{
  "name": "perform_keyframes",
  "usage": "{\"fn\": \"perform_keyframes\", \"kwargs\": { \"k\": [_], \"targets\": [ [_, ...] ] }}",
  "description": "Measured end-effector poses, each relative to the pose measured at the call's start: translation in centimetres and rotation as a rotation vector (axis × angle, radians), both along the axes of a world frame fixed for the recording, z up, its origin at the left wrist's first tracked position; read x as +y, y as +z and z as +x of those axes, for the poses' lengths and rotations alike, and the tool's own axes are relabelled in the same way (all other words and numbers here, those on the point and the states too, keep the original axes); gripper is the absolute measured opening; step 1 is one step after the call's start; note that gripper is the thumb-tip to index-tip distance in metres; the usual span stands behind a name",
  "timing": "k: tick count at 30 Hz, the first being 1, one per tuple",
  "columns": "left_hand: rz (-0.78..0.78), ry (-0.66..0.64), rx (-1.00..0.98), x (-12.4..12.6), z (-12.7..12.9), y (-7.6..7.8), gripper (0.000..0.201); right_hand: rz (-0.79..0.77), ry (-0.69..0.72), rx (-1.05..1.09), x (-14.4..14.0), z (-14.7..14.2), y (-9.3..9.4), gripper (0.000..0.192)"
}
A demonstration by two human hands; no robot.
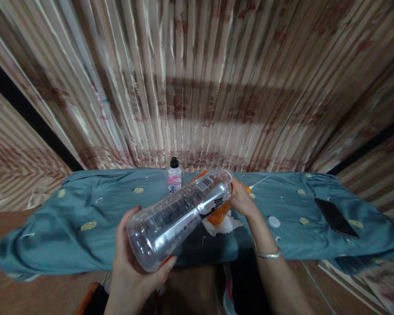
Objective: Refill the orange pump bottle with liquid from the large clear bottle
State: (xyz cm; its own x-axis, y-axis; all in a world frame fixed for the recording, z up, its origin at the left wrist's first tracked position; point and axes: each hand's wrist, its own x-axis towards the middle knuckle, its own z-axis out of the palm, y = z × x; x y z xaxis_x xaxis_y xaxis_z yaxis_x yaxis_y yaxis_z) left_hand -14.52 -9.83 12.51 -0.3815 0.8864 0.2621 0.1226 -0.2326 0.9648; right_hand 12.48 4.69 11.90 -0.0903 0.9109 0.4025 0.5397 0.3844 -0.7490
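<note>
Hands grip a clear, empty plastic bottle [179, 214] tilted over the blue-cloth-covered counter [85, 205]: left hand [134, 258] wraps its base, right hand [241, 199] closes round the neck. Behind stands a small black-capped pink-labelled bottle [174, 177].

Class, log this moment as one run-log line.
left hand: holds clear bottle base, tilted | right hand: at orange cup | white cap: on cloth

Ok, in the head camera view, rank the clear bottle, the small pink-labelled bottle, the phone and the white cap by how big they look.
1. clear bottle, though nearest the camera
2. phone
3. small pink-labelled bottle, close to the phone in size, so unsure
4. white cap
</note>
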Motion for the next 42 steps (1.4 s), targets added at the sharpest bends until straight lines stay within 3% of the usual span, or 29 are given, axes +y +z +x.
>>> {"fn": "perform_keyframes", "kwargs": {
  "k": [14, 25, 34, 42],
  "targets": [
    [0.030, -0.027, 0.021, 0.3, -0.5, -0.9, 0.095, 0.044, 0.005, -0.006, -0.1, -0.2, 0.0, 0.033],
    [0.015, -0.027, 0.033, 0.2, -0.4, -0.7, 0.093, 0.039, 0.014, 0.002, -0.2, -0.3, 0.2, 0.032],
    [0.017, 0.008, 0.074, 0.1, -0.1, 0.4, 0.090, 0.039, 0.010, -0.008, -0.1, -0.1, -0.1, 0.031],
    [0.016, -0.002, 0.110, 0.2, -0.4, 0.0, 0.091, 0.027, -0.001, -0.024, -0.2, -0.2, 0.2, 0.036]
  ]
}}
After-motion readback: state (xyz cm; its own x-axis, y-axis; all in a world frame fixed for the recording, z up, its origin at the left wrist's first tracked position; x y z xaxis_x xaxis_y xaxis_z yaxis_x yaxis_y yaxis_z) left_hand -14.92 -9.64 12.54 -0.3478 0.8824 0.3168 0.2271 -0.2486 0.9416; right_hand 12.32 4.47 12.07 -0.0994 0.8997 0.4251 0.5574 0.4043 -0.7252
